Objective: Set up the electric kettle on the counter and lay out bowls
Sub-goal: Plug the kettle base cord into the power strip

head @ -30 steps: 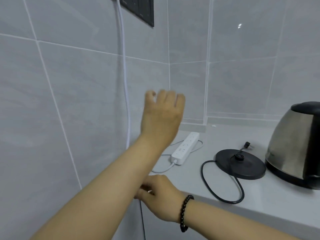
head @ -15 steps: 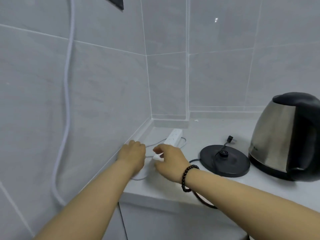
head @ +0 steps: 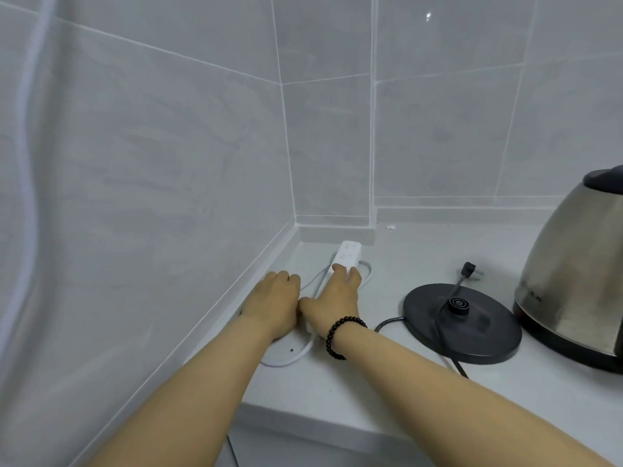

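A: Resting on the counter (head: 387,392) by the wall, the left hand (head: 274,303) lies knuckles-up, fingers together; grip: cannot tell.
B: And the right hand (head: 333,303)?
A: Fingers extended, flat on the power strip (head: 347,254). Kettle base (head: 462,323) sits right of it, kettle (head: 573,278) beside it, unmounted.

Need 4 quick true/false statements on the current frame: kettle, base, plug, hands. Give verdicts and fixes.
1. The kettle sits on its base. False: it stands beside the base, on the counter.
2. The base's plug is in the power strip. False: it lies loose on the counter.
3. The right hand rests on the power strip. True.
4. The left hand lies next to the wall, left of the strip. True.
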`<state>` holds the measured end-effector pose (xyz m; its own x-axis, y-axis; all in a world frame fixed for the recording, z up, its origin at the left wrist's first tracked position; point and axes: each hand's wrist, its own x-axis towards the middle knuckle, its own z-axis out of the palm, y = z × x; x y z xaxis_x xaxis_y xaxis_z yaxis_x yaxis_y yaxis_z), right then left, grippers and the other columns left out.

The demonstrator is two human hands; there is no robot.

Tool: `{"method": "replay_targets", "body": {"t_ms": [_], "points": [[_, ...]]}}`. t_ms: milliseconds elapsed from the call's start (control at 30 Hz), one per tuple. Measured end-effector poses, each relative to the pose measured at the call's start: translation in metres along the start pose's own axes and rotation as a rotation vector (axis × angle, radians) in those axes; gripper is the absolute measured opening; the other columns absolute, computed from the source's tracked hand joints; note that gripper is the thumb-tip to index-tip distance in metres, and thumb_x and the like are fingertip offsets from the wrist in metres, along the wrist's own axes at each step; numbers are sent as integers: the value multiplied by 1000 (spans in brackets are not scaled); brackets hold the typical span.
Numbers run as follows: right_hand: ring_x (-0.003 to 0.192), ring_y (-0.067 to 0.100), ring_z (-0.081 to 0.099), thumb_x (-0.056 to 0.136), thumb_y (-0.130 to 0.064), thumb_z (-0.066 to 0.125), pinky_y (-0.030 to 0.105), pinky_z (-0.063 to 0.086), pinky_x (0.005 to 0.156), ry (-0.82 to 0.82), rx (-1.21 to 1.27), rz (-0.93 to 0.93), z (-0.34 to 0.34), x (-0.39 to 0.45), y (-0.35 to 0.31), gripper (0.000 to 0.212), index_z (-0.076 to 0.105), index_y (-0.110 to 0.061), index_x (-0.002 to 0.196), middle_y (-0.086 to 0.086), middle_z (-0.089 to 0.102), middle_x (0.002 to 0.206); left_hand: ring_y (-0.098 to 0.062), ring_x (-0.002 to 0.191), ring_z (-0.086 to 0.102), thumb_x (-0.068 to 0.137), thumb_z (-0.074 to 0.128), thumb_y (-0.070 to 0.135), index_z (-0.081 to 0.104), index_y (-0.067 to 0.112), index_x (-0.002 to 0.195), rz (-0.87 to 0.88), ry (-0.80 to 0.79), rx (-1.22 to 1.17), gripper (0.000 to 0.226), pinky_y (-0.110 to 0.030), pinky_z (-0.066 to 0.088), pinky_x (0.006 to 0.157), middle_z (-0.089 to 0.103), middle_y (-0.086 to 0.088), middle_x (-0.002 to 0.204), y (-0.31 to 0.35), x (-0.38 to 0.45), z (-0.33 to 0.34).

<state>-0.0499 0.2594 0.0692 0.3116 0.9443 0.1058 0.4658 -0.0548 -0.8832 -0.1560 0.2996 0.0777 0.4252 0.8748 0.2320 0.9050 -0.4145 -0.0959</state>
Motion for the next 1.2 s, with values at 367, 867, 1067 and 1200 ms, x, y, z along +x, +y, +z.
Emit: {"method": "replay_targets", "body": {"t_ms": [367, 867, 1067, 1200], "points": [[123, 31, 47, 81, -15, 60, 36, 45, 97, 93, 40, -175, -11, -5, 13, 70, 28, -28, 142, -3, 5, 154, -25, 82, 60, 100, 38, 28, 41, 9, 110, -255, -36, 30, 22, -33, 39, 58, 64, -9, 101, 11, 24, 19], [122, 35, 45, 80, -8, 55, 37, 46, 96, 82, -50, -122, -17, 9, 26, 72, 23, -19, 144, 4, -1, 153, -24, 92, 56, 97, 42, 45, 52, 10, 102, -294, 141, -67, 38, -32, 42, 64, 61, -7, 100, 16, 26, 18], [118, 35, 47, 80, -8, 56, 38, 46, 96, 71, -107, -102, -16, 7, 25, 72, 23, -16, 144, 7, -3, 154, -26, 103, 51, 95, 44, 32, 57, 11, 108, -439, 347, -310, 28, -37, 42, 78, 61, -6, 106, 28, -7, -2], [119, 35, 48, 80, -8, 55, 36, 46, 93, 64, -98, -132, -17, 6, 24, 72, 24, -18, 144, 4, -2, 154, -22, 102, 51, 94, 47, 24, 59, 14, 108, -461, 474, -452, 21, -35, 43, 84, 61, -1, 106, 36, -41, -4]]}}
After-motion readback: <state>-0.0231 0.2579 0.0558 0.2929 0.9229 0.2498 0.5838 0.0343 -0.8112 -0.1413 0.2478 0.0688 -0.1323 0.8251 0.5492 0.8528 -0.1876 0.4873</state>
